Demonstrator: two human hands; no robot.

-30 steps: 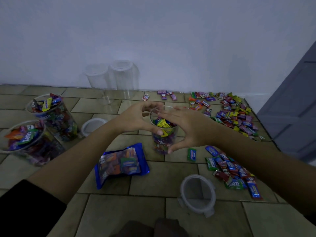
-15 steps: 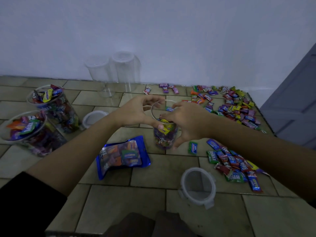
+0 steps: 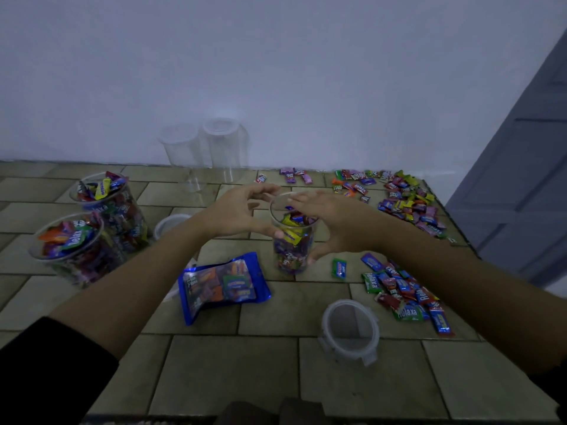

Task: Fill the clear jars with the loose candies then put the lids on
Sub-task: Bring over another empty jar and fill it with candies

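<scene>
Jars at far left: front filled jar (image 3: pixel 69 246) and back filled jar (image 3: pixel 107 204), both heaped over the rim, no lids on. Just right of them, loose lid (image 3: pixel 167 223) on the tiles (image 3: pixel 276 305). Against the wall behind, two empty jars (image 3: pixel 225 148), upright. Nearer, blue candy bag (image 3: pixel 221 285) lying flat between the forearms.

Next, left hand (image 3: pixel 233 211) cupped on the centre jar (image 3: pixel 293 240): thumb on the near wall, fingers curled toward the far rim. Looks like a steadying grip. Jar upright on the tiles mid-scene, mostly full by eye, top band clear.

Over the jar mouth, right hand (image 3: pixel 334 219): fingers straight and flat across the opening, thumb down the right wall, nothing visibly held. Cannot tell if fingertips touch candy.

Right of the jar: one green candy (image 3: pixel 339 268), then near pile (image 3: pixel 405 296); far pile (image 3: pixel 408 200) back right by the wall. In front of the near pile, second lid (image 3: pixel 349 328).

Step in hand, by judgement: filling jar three, not capping yet. Next: right hand out to the near pile, grab a handful, drop in with the left bracing. Then lids; only two in view. Likely need to level the heaped left jars before capping.
</scene>
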